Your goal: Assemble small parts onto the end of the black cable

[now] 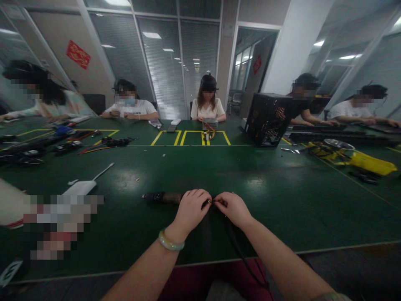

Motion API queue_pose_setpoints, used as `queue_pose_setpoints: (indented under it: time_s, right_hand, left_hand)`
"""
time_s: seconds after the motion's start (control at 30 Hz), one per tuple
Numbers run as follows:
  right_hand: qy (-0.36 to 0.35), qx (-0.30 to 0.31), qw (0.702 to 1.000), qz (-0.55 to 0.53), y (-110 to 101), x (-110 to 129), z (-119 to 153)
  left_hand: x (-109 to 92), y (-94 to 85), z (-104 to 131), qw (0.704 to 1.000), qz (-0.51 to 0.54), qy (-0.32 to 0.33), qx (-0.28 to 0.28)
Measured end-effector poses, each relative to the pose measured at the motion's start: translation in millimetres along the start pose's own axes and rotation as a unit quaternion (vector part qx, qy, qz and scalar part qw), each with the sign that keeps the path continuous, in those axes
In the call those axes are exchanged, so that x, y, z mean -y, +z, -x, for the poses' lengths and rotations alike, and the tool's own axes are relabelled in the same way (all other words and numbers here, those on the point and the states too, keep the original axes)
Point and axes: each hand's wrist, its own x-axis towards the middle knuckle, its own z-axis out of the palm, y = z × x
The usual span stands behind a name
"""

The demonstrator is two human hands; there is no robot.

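On the green table, a dark electric screwdriver lies with its narrow metal tip pointing left. My left hand, with a pale green bangle on the wrist, is closed around its rear part and covers much of it. A small round brassy spot shows at the tool's rear end, by my left fingertips. Close beside it, my right hand pinches the end of a black cable. From there the cable runs down over the table's front edge toward my lap. Whether the cable end touches the tool cannot be made out.
A white adapter with a short cord lies at left, near a blurred-out patch. Black cables are farther back. A black computer case and a yellow tool stand or lie at right. Several people sit across the table.
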Motion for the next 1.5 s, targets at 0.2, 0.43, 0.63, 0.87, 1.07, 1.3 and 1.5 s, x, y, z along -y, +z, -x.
queue_pose_setpoints:
  time_s: [0.2, 0.43, 0.63, 0.87, 1.07, 1.3, 1.5]
  right_hand:
    - [-0.012, -0.002, 1.0, -0.002, -0.2, -1.2, 0.4]
    - [-0.012, 0.002, 1.0, -0.005, -0.2, -1.7, 0.8]
    - [-0.014, 0.015, 1.0, 0.009, 1.5, -0.3, -1.0]
    - [-0.016, 0.008, 1.0, 0.019, 3.8, -0.8, -0.7]
    - [-0.019, 0.01, 1.0, 0.018, 4.6, -1.8, -1.5]
    - [-0.032, 0.016, 0.999, 0.019, 4.5, -2.4, -0.8]
    - [-0.03, 0.016, 0.999, 0.02, 1.7, 0.3, -1.1]
  left_hand:
    - [-1.1, -1.6, -0.4, 1.0, 0.004, -0.003, 0.003]
    - [1.2, 0.4, 0.4, 1.0, 0.003, 0.0, -0.001]
    - [0.4, 1.1, -0.3, 1.0, -0.003, -0.004, -0.001]
    - [0.4, 1.6, -0.5, 1.0, 0.005, -0.015, 0.002]
    - [-1.1, -0.4, -0.3, 1.0, 0.002, -0.007, 0.003]
    - [0.9, 2.8, 0.3, 1.0, 0.002, 0.003, -0.005]
    - [1.0, 4.1, -0.2, 1.0, 0.004, -0.002, -0.002]
